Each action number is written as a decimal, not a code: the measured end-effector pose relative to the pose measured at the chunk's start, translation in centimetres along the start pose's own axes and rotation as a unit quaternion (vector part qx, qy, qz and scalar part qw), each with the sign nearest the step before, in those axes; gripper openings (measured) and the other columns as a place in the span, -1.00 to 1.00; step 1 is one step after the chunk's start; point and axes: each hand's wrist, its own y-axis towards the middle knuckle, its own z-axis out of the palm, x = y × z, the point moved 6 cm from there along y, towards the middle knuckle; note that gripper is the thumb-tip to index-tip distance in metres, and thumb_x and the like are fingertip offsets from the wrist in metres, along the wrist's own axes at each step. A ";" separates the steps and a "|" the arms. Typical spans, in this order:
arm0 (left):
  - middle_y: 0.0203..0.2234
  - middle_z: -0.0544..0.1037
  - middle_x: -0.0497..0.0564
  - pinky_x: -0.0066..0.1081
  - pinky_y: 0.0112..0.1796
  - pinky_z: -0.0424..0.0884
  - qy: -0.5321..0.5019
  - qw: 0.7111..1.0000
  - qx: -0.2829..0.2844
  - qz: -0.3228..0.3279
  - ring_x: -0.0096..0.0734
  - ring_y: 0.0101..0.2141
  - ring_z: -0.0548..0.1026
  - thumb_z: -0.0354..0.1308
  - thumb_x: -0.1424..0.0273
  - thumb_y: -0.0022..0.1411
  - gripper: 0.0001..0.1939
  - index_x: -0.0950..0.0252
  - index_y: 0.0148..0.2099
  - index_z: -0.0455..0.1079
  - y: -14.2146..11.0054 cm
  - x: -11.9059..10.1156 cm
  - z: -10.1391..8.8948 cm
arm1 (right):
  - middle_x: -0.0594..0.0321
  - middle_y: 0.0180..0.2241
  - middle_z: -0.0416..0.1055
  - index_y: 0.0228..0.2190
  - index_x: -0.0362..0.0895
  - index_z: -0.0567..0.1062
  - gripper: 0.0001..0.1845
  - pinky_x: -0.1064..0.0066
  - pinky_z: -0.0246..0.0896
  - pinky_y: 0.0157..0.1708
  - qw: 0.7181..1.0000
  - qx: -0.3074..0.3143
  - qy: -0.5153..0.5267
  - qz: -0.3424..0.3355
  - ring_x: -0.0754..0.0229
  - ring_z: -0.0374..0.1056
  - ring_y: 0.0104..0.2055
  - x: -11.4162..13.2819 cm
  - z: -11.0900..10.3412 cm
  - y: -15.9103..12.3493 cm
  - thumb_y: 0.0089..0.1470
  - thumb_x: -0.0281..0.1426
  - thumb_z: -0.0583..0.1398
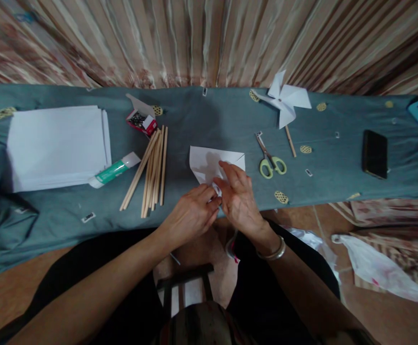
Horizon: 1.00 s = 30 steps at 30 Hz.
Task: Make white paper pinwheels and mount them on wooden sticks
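Note:
A folded white paper sheet lies on the teal tablecloth near its front edge. My left hand pinches the paper's near corner, fingers closed on it. My right hand rests on the same sheet, fingers pressed down on the fold beside the left hand's fingertips. A silver bangle sits on my right wrist.
A stack of white paper, a glue tube, several wooden sticks and a small open box of pins lie left. Scissors, a finished paper pinwheel and a black phone lie right.

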 end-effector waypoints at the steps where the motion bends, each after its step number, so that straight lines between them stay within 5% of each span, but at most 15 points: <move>1: -0.27 0.45 0.14 -0.26 -0.19 0.50 0.000 1.000 -0.003 0.000 -0.22 -0.20 0.42 0.05 0.48 0.30 -0.83 0.41 -0.14 0.44 0.0 0.0 0.0 | 0.17 0.30 0.14 -0.02 0.01 0.45 -0.67 -0.03 0.14 0.17 1.000 0.004 -0.006 -0.007 -0.07 0.03 0.33 0.2 0.1 0.0 0.24 -0.44 0.03; 10: -0.27 0.46 0.12 -0.24 -0.21 0.49 -0.002 1.000 0.011 -0.006 -0.23 -0.22 0.41 0.02 0.48 0.32 -0.83 0.40 -0.12 0.42 0.1 0.1 0.0 | 0.22 0.22 0.26 -0.05 -0.02 0.52 -0.55 0.03 0.17 0.23 0.987 -0.044 0.148 0.046 0.04 0.14 0.28 -1.4 -1.1 0.2 0.14 -0.54 -0.01; 22: -0.25 0.46 0.13 -0.25 -0.21 0.50 0.006 1.000 0.013 -0.002 -0.23 -0.19 0.43 0.06 0.49 0.29 -0.87 0.38 -0.16 0.42 0.1 0.1 -0.1 | 0.24 0.27 0.21 0.04 0.10 0.44 -0.59 -0.10 0.12 0.21 0.999 0.012 0.048 0.013 -0.10 0.07 0.33 0.3 -0.1 0.2 0.21 -0.45 0.05; 30: -0.28 0.48 0.12 -0.25 -0.22 0.49 0.016 1.000 0.020 0.000 -0.20 -0.23 0.42 0.10 0.50 0.27 -0.85 0.42 -0.12 0.42 0.1 -0.1 -0.2 | 0.04 0.22 0.28 0.17 -0.14 0.34 -0.50 -0.06 0.10 0.25 0.991 -0.086 0.083 0.061 0.00 0.14 0.30 -4.3 -2.3 2.1 0.24 -0.46 -0.07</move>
